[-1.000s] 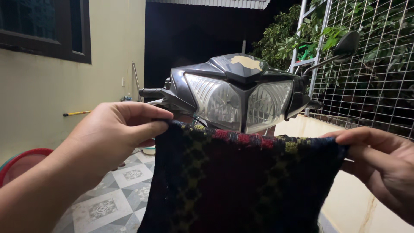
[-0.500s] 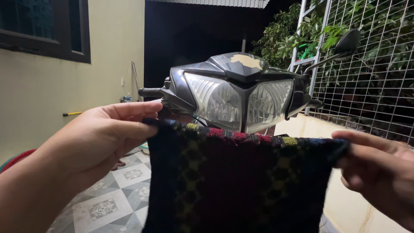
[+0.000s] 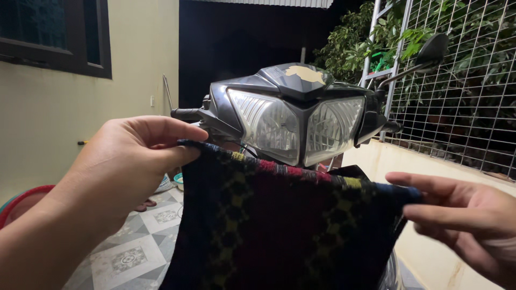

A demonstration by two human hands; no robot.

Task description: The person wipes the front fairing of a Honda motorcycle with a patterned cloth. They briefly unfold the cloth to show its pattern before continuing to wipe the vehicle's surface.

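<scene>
As seen from the head camera, the single view on record, the entry covered one dark woven cloth (image 3: 285,231), chequered in yellow, with a red, yellow and blue band along its top edge, held up and spread flat in front of a parked motorbike (image 3: 301,123). Left hand (image 3: 129,161): grip closed on the cloth's upper left corner, thumb on top, fingers curled over the edge. Right hand (image 3: 467,220): fingers held out long, the upper right corner caught between them; this grip looked lighter than the left, though the top edge ran fairly straight from one hand to the other. Position of the cloth relative to the grips: it hung straight down from the two corners, its body below and between the hands, its lower edge out of frame, its top edge just under the twin headlights and covering the bike's front below them; whether it touched the bike could not be told. Step in hand, by judgement: the cloth stretched open and held for display or alignment. Any further handling would call for both corner holds to stay firm, the right one most of all, with the edge kept level. Surroundings: side mirror (image 3: 432,48), wire fence (image 3: 462,96) with foliage behind, patterned tiled floor (image 3: 129,252), red basin (image 3: 21,201), cream wall with dark window (image 3: 54,32).
</scene>
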